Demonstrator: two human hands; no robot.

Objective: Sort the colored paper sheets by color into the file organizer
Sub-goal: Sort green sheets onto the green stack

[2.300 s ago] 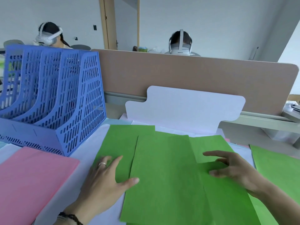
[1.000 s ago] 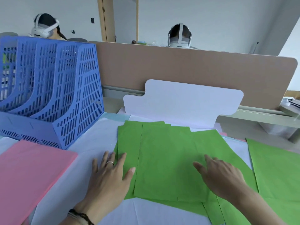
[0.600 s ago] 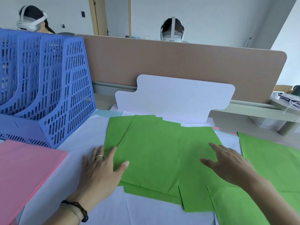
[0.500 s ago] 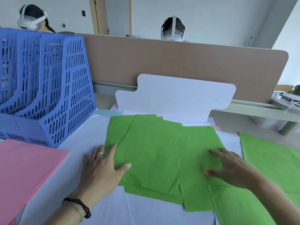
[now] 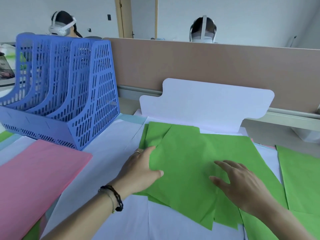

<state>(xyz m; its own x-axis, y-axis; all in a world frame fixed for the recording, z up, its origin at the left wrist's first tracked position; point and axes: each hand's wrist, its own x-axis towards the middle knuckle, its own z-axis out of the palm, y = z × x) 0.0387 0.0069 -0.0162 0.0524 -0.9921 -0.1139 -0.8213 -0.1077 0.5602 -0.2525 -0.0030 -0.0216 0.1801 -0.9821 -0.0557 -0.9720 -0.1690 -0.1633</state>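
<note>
My left hand [image 5: 138,168] grips the left edge of the green sheets [image 5: 194,163]: its fingers are tucked beneath the paper and the thumb presses on top, so the hand is clamped on the stack. My right hand [image 5: 242,185] lies flat on the same sheets, fingers spread apart and straight, pressing them down. I see the overlapping green sheets fanned unevenly at the middle of the desk, resting on white paper [image 5: 110,163]. Another green sheet [image 5: 301,181] lies at the right edge, apart from the stack. A pink sheet [image 5: 34,177] covers the near left corner. The blue file organizer [image 5: 69,90] stands upright at the far left corner, just behind the pink sheet; I can't tell what its slots hold. A white card [image 5: 204,106] leans against the tan divider [image 5: 207,66] along the far edge.
</note>
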